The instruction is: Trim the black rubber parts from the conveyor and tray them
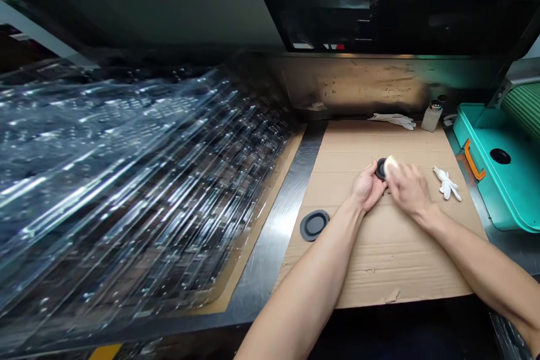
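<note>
Over the cardboard sheet (337, 180), my left hand (366, 188) grips a small black round part (381, 169) by its edge. My right hand (407, 187) is closed on a pale, cream-coloured pad or cloth (391, 164) and presses it against the face of that part. The right hand is smeared by motion, so the exact kind of pad cannot be made out. To the left of my left forearm, a dark grey oval part with a recessed centre (314, 225) lies flat on the cardboard.
Stacked clear plastic trays (169, 191) fill the left side. A teal bin (485, 174) with an orange handle and a black round piece (500, 156) stands right. White gloves (447, 183) and a small bottle (432, 117) sit nearby. A metal wall (358, 87) rises behind.
</note>
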The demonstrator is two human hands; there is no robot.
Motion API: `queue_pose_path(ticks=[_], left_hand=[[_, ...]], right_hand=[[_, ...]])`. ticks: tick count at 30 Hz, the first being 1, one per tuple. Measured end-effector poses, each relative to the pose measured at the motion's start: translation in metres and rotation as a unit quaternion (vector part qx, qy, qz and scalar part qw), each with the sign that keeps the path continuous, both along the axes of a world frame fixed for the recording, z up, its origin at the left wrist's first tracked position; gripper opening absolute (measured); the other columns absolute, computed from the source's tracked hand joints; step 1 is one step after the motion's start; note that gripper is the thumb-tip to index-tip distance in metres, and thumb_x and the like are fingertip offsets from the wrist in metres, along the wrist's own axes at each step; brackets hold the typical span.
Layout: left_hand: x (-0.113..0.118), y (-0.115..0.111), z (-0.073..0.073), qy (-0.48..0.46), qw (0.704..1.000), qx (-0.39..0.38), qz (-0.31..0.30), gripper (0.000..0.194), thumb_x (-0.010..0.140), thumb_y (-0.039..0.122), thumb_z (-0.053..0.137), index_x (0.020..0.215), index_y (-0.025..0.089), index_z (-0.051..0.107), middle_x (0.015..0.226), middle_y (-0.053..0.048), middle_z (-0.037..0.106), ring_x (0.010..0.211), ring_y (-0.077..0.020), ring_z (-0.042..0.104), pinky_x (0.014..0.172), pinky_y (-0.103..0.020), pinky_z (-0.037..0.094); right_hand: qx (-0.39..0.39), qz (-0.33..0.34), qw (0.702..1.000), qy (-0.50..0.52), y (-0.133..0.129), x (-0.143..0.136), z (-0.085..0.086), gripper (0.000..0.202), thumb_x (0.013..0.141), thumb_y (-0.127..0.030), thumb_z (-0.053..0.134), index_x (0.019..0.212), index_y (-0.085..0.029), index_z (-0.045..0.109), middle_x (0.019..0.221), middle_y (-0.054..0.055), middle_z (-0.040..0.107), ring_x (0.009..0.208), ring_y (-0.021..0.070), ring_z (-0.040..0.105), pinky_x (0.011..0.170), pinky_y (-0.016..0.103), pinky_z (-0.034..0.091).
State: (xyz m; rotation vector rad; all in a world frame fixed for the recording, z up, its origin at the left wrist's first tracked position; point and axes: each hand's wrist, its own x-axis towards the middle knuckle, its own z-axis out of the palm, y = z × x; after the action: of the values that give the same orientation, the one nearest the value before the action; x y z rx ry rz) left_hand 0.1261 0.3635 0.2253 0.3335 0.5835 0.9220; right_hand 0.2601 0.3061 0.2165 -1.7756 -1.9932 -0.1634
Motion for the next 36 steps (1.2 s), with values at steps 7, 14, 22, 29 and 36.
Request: queue_pose_path(ticks=[7,14,22,29,36], left_hand=[[-0.005,-0.001,0.008,-0.006,1.000,0.008,-0.028,0.044,0.111,0.049,0.037,0.116,0.017,0.066,0.099,-0.015,0.075,0.080,-0.0207,0.072,0.062,-0.025,0.053],[-0.017,0.000,0.021,-0.003,0.989,-0.128,-0.075,0.081,0.104,0.072,0.018,0.105,0.008,0.066,0.079,-0.015,0.066,0.054,-0.0132,0.055,0.039,-0.019,0.038],[-0.018,-0.002,0.028,0.025,0.988,-0.134,-0.076,0.080,0.105,0.068,0.018,0.112,0.004,0.066,0.074,-0.014,0.066,0.050,-0.0133,0.056,0.039,-0.019,0.043],[-0.010,-0.008,0.021,0.087,0.993,-0.023,-0.071,0.058,0.109,0.046,0.025,0.116,0.006,0.067,0.074,-0.012,0.070,0.053,-0.0194,0.067,0.043,-0.025,0.048],[-0.006,-0.012,0.007,0.039,0.986,0.073,-0.144,0.040,0.106,0.059,0.046,0.117,0.022,0.054,0.098,-0.013,0.077,0.062,-0.0242,0.077,0.037,-0.019,0.040]], right_hand=[[0.103,-0.045,0.979,0.168,0.013,0.042,-0.002,0.050,0.094,-0.040,0.064,0.139,-0.018,0.063,0.131,0.017,0.067,0.120,0.0337,0.061,0.104,0.049,0.051],[-0.022,-0.005,0.998,0.064,0.007,0.045,0.000,0.036,0.093,-0.043,0.063,0.120,-0.022,0.075,0.110,0.013,0.073,0.108,0.0342,0.064,0.097,0.050,0.051],[-0.095,-0.241,0.963,-0.080,-0.004,0.086,0.043,0.027,0.089,-0.033,0.065,0.103,-0.016,0.080,0.102,0.023,0.072,0.104,0.0452,0.063,0.086,0.058,0.048],[-0.022,-0.114,0.988,0.102,0.011,0.091,0.047,0.034,0.099,-0.040,0.052,0.113,-0.022,0.077,0.105,0.012,0.077,0.095,0.0286,0.070,0.085,0.038,0.051],[0.052,-0.216,0.973,0.067,0.092,0.122,0.111,0.037,0.102,-0.038,0.049,0.117,-0.014,0.074,0.108,0.018,0.076,0.100,0.0312,0.067,0.093,0.042,0.050]])
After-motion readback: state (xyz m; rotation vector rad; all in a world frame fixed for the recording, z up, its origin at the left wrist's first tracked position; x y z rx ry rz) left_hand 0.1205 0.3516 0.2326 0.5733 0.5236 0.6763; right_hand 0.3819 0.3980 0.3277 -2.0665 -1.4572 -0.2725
